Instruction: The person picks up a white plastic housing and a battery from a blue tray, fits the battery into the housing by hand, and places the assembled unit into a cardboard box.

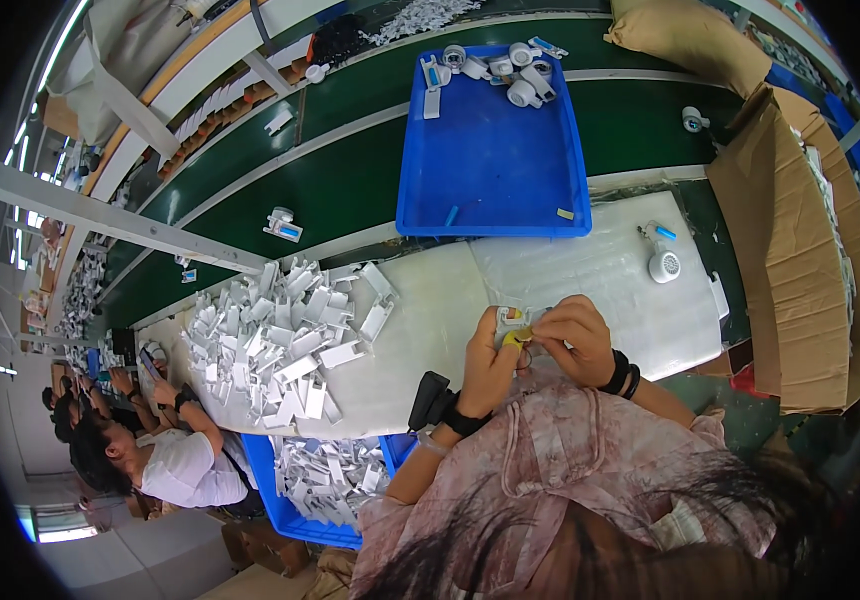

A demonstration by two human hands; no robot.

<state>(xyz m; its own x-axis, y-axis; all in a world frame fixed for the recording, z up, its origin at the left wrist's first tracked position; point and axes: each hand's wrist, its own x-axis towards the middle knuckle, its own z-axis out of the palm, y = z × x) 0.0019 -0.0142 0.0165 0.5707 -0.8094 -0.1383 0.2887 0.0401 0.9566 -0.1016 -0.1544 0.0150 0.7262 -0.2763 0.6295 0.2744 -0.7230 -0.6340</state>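
Close to my body, my left hand [487, 368] is closed around a small white plastic housing [503, 322] that shows a red and yellow spot inside. A curved yellow piece [516, 338] sits at its near side. My right hand [578, 342] pinches at that yellow piece, its fingertips almost touching my left thumb. Whether the yellow piece is joined to the housing is hidden by the fingers. Beyond the hands, a round white unit with a blue strip [664, 264] lies on the pale work mat [590, 270].
Loose white plastic covers [290, 330] form a heap on the left, above a blue crate [275, 490] of similar parts. A blue tray [495, 150] with round white units stands ahead, by a green conveyor [350, 160]. An open cardboard box [750, 250] borders the right. A co-worker [190, 465] sits left.
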